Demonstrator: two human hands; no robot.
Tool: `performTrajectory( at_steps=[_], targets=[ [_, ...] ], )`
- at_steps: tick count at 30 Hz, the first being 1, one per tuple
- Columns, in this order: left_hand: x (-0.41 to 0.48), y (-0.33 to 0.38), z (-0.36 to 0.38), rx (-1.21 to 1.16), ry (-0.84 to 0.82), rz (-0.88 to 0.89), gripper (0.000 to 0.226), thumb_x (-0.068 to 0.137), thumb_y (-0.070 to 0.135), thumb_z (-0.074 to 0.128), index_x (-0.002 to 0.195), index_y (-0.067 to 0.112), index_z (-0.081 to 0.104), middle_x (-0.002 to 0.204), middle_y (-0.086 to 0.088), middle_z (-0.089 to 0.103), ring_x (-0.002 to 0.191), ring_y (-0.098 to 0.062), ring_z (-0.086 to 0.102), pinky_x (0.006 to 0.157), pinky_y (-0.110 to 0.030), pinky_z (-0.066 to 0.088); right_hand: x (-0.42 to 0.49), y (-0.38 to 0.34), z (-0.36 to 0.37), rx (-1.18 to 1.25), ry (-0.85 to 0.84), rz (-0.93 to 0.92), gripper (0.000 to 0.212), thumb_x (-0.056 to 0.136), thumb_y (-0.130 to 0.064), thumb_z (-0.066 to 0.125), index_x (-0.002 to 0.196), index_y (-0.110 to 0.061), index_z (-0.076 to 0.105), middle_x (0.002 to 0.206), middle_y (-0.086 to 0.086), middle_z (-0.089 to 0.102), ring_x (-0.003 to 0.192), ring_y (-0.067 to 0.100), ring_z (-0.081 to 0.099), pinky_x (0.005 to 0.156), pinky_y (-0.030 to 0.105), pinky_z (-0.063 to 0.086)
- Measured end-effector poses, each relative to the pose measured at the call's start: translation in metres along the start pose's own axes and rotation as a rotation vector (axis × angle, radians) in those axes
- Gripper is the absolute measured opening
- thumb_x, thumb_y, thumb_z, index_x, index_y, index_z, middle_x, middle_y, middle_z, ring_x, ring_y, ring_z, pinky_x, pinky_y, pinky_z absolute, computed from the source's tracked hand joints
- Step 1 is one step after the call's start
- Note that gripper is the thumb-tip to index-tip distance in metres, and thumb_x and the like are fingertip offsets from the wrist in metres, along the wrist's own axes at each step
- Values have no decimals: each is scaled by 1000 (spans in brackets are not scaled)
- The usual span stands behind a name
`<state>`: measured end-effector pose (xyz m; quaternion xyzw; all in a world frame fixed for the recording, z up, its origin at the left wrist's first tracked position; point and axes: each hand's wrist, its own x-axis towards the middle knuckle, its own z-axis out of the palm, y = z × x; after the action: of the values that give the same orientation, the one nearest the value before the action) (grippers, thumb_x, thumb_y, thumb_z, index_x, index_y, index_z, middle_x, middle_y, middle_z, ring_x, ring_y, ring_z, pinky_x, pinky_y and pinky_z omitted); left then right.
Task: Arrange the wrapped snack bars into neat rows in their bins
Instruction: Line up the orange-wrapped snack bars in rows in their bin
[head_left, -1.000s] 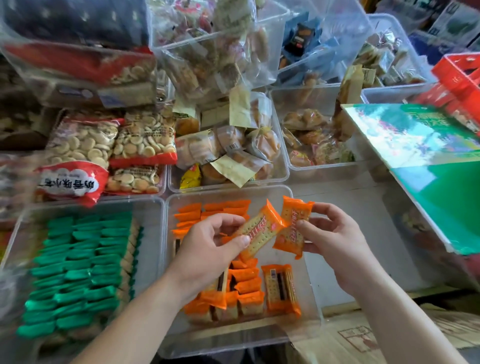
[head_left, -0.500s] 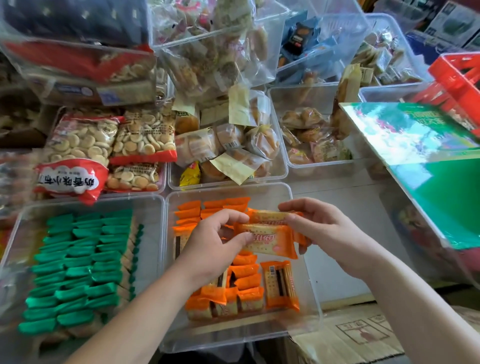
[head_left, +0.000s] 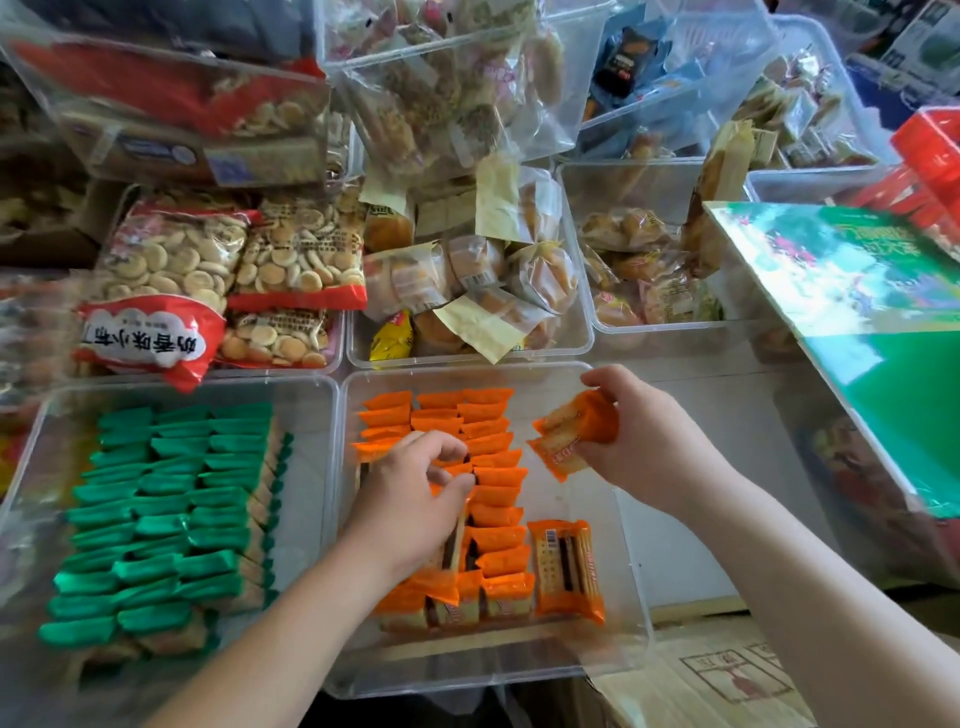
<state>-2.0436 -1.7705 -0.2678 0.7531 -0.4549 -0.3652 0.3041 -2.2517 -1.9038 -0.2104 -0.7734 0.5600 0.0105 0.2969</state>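
Stall top packed w/ clear plastic tubs, edge to edge.
- Front centre: bin (head_left: 467, 371) w/ orange snack bars (head_left: 496, 478), stood on edge in approx. three rows along its left and middle.
- One flat bar (head_left: 566, 569) lies face-up just beside the rows, near the front wall.
- L hand (head_left: 410, 514): on the middle rows, fingers bent, tips down among the wrappers; can't tell if pinching a bar.
- R hand (head_left: 639, 447): above the bin's right rear, thumb & fingers clamped on two bars (head_left: 563, 441), stacked and tilted.
- Adjacent, left: second bin (head_left: 327, 410) w/ green bars (head_left: 166, 519) in rows.
- Behind: biscuit bags (head_left: 171, 270) and wrapped buns (head_left: 467, 280).
- Right: green box (head_left: 857, 312), tilted.
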Motion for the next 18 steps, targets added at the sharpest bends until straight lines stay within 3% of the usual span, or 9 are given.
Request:
performTrajectory(
  at_steps=[4, 6, 9, 11, 14, 16, 18],
  targets=[
    [-14, -29, -27, 251, 58, 13, 19, 93, 25, 75, 110, 32, 68, 104, 20, 59, 82, -2, 61, 72, -19, 49, 41, -8, 31, -213, -71, -156, 52, 88, -28, 72, 136, -26, 54, 125, -4, 61, 109, 25, 62, 85, 43, 57],
    [-19, -35, -35, 297, 46, -4, 21, 94, 23, 74, 113, 30, 70, 112, 21, 58, 82, -5, 64, 72, -17, 50, 57, -5, 52, -262, -121, -209, 48, 89, -27, 71, 134, -28, 56, 124, -3, 57, 108, 25, 60, 80, 45, 59],
    [-22, -41, -45, 324, 19, -21, 41, 93, 23, 75, 132, 28, 65, 133, 22, 53, 82, -7, 65, 78, -15, 51, 70, 7, 78, -394, -102, -242, 50, 91, -15, 65, 136, -35, 56, 122, -2, 51, 113, 24, 55, 72, 41, 58],
    [-22, -43, -52, 370, -26, -29, 55, 95, 28, 73, 146, 31, 55, 153, 21, 42, 91, -8, 68, 88, -19, 53, 71, 11, 90, -466, -34, -273, 53, 93, -13, 61, 141, -34, 52, 127, -3, 51, 119, 22, 50, 68, 37, 55],
    [-14, -41, -60, 541, -155, -61, 74, 98, 39, 67, 161, 41, 28, 171, 21, 12, 129, -13, 60, 101, -29, 53, 71, 12, 99, -428, 79, -273, 50, 93, -16, 64, 140, -23, 48, 131, 0, 50, 120, 23, 51, 67, 37, 55],
    [-4, -38, -64, 617, -220, -60, 86, 97, 43, 68, 163, 46, 12, 173, 20, -3, 130, -15, 60, 93, -31, 58, 71, 12, 103, -458, 154, -292, 49, 86, -14, 74, 131, -18, 54, 124, 3, 53, 112, 28, 54, 67, 39, 54],
    [5, -36, -66, 641, -271, -62, 96, 94, 45, 71, 163, 48, 5, 173, 19, -5, 134, -19, 57, 98, -35, 57, 72, 15, 106, -554, 223, -312, 48, 74, -12, 85, 115, -14, 61, 113, 7, 56, 100, 31, 55, 68, 41, 52]
  ],
)
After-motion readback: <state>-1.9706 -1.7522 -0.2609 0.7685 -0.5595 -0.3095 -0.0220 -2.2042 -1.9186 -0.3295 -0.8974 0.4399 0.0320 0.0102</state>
